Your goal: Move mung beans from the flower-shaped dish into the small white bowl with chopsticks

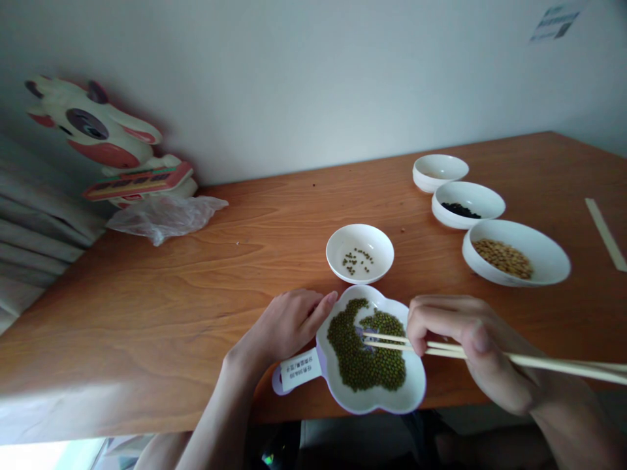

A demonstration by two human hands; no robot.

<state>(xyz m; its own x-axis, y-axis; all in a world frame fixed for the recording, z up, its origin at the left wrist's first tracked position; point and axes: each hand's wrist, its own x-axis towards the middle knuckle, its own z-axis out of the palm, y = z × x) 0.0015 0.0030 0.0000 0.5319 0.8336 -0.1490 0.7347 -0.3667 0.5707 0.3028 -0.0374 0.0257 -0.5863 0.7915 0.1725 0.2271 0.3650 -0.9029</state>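
Curtain folds point(29, 248) hang at the far left, and beside them a cow toy point(110, 147) stands against the wall with a crumpled plastic bag point(164, 219) in front of it on the wooden table point(171, 313). Nearer the front edge, the left hand point(284, 323) rests palm down, fingers loosely curled and gripping nothing, its fingertips touching the left rim of a flower-shaped dish point(414, 385). That dish has a stubby handle with a paper label point(300, 369) and is heaped with green beans point(367, 356). Just behind it sits a small white bowl point(360, 252) holding only a few of the same beans. The right hand point(470, 346) is closed around a pair of chopsticks point(514, 358), whose tips lie close together among the beans near the dish's middle; I cannot tell whether a bean is caught between them. Further right, three more bowls run back in a row: a big one with soybeans point(503, 256), a middle one with black beans point(460, 209), and a far bowl point(439, 171) whose contents I cannot make out. A pale paper strip point(606, 235) lies near the right edge.
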